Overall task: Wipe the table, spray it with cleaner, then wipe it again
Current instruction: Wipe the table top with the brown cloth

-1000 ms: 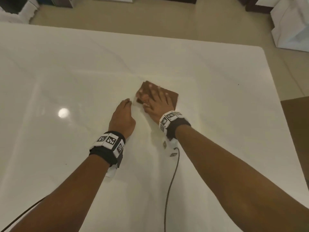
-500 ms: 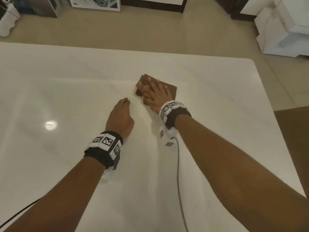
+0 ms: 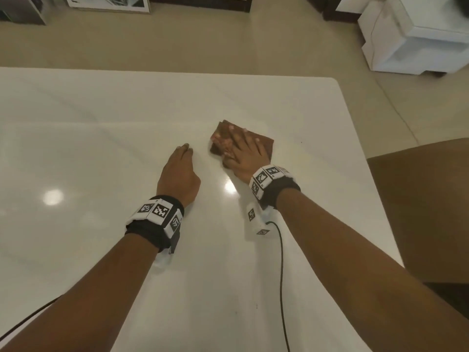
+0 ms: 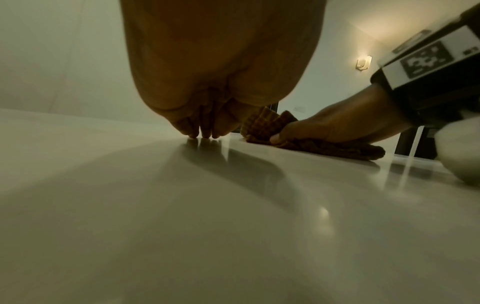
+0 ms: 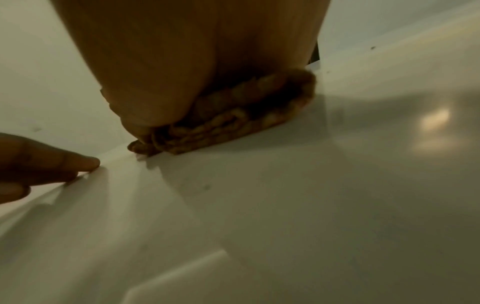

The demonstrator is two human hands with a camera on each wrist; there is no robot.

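A folded brown cloth (image 3: 265, 143) lies on the glossy white table (image 3: 101, 148), right of centre. My right hand (image 3: 245, 154) lies flat on it with fingers spread, pressing it down. From the left wrist view the cloth (image 4: 267, 125) bunches up beside the right hand (image 4: 337, 123). The right wrist view shows the palm (image 5: 194, 61) over the cloth's edge (image 5: 233, 127). My left hand (image 3: 180, 174) is just left of the cloth, holding nothing, fingers straight and together, fingertips (image 4: 205, 133) touching the table. No spray bottle is in view.
The table's right edge (image 3: 368, 174) is close to the cloth, with a brown seat (image 3: 418, 199) beyond it. A white cabinet (image 3: 418, 41) stands on the floor at the far right. A black cable (image 3: 280, 262) trails from my right wrist across the table.
My right hand has slid the cloth a little to the right, away from the left hand. The left hand keeps its fingertips on the table. The head view has shifted.
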